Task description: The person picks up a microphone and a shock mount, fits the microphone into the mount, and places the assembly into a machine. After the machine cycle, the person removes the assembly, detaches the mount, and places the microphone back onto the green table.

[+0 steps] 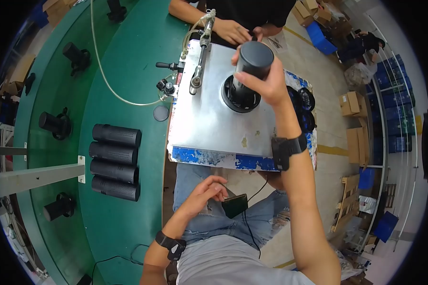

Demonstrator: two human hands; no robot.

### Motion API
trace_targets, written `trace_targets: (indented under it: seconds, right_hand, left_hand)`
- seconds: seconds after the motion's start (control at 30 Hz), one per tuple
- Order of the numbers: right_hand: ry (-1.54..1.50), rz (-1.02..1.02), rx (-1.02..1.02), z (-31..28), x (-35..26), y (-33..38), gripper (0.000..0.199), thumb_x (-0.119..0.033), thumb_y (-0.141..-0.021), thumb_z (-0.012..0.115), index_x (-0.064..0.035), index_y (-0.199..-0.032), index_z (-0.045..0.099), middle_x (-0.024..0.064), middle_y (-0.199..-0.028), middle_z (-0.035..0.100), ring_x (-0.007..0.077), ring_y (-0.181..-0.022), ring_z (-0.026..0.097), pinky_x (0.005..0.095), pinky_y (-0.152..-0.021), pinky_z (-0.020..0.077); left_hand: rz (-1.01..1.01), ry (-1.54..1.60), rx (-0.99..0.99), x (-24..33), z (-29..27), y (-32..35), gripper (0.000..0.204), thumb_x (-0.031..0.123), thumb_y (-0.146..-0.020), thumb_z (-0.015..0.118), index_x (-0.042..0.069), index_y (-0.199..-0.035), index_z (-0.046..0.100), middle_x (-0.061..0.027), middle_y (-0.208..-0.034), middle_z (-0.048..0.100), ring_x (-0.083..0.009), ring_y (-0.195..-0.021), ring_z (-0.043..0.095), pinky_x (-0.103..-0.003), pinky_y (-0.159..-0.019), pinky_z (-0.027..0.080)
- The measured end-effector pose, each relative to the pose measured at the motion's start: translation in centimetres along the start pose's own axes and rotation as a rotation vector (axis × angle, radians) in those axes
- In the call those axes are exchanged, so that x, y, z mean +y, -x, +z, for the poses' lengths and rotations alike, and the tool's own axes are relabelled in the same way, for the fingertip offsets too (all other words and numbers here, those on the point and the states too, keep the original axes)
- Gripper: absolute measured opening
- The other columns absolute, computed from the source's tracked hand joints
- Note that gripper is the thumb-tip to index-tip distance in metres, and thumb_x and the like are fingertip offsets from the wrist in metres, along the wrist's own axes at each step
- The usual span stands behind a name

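My right hand (269, 81) is wrapped round a black cylinder (256, 57), which stands upright, slightly tilted, over a black round base (241, 100) on the metal plate (204, 123). Whether the cylinder is seated in the base or only held at it, I cannot tell. Above my lap, my left hand (207, 194) holds nothing, its fingers loosely bent and apart. Close to its fingertips is a dark flat box (235, 205) with black cables.
Several black cylinders (116, 135) lie side by side on the green table (114, 223). A pneumatic tool (203, 50) rests on the plate's left part. Black round parts (306, 99) sit at its right edge. Across from me, another person's hands (233, 32) work near the plate.
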State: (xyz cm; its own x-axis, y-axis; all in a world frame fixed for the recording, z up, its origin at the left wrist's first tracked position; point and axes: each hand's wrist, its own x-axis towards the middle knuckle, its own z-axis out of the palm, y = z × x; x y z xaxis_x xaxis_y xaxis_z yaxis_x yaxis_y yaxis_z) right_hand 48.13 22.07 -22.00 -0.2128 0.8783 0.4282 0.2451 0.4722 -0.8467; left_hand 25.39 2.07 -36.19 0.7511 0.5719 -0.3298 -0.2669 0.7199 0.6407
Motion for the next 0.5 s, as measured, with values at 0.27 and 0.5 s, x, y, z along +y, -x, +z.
trace_targets:
  seconds: [0.27,0.5]
  right_hand:
    - [-0.021,-0.065,0.329,0.9,1.8,4.1,0.045,-0.005,-0.075,0.069,-0.0011,-0.115,0.050,0.0114,-0.101,0.061,0.0199,-0.096,0.059,0.0345,-0.089,0.0462]
    - [0.096,-0.160,0.300,-5.2,-7.0,2.2,0.045,-0.014,-0.076,0.065,0.0010,-0.116,0.051,0.0111,-0.097,0.062,0.0178,-0.089,0.058,0.0335,-0.082,0.0480]
  left_hand:
    - [0.023,0.021,-0.046,0.0,-0.2,-1.3,0.028,0.021,-0.099,0.047,0.004,-0.119,0.052,-0.0048,-0.093,0.062,-0.0093,-0.082,0.056,-0.023,-0.075,0.045]
    - [0.293,-0.429,0.094,4.8,2.8,-1.0,0.022,0.013,-0.091,0.058,0.002,-0.110,0.058,-0.0048,-0.082,0.062,-0.0106,-0.074,0.058,-0.025,-0.068,0.047]
